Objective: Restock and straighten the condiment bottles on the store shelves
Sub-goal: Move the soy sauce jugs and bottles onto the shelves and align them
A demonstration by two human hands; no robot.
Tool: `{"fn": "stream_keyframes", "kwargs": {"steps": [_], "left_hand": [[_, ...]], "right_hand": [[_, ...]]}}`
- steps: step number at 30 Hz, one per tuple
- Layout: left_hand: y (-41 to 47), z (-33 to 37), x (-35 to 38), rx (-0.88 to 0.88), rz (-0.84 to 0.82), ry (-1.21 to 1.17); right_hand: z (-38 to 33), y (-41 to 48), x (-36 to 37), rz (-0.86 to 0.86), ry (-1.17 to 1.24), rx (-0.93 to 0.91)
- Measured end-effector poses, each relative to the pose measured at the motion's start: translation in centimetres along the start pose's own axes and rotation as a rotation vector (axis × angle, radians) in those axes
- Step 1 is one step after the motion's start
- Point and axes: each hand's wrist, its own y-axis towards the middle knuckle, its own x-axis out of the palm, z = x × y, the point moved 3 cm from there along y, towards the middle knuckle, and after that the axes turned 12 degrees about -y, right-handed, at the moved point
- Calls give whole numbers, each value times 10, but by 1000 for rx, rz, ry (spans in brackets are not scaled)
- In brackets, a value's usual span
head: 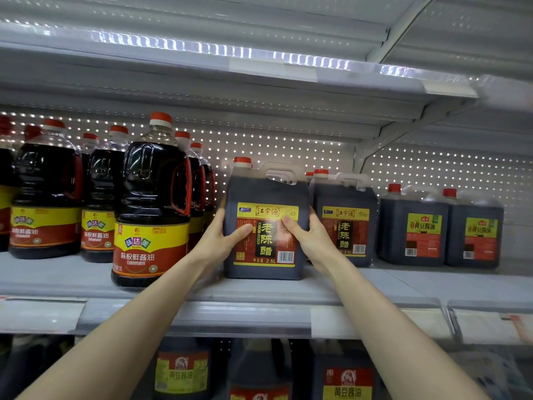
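Observation:
A square dark vinegar jug [265, 197] with a red cap and a yellow-and-red label stands upright on the grey shelf [248, 293], near its front edge. My left hand [223, 235] grips its left side, thumb across the label. My right hand [307, 236] grips its right side, thumb on the label's upper right. A matching vinegar jug [346, 209] stands just behind and to the right. A tall round soy sauce bottle [153, 203] with a red handle stands close on the left.
More round soy sauce bottles [46, 192] fill the shelf's left end. Two square soy jugs [441, 226] stand at the right. The shelf above [259, 70] hangs low overhead. Price tag strips [331, 321] line the front edge. Further jugs [346, 379] sit on the shelf below.

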Motion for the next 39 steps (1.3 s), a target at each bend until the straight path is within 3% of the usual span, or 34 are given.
{"fn": "stream_keyframes", "kwargs": {"steps": [17, 24, 39], "left_hand": [[-2, 2, 2, -18, 16, 46], [-9, 9, -4, -48, 30, 130], [-105, 58, 20, 45, 62, 156]], "right_hand": [[-1, -3, 0, -3, -31, 38], [-10, -13, -5, 41, -181, 28], [-42, -135, -43, 165, -267, -56]]}}
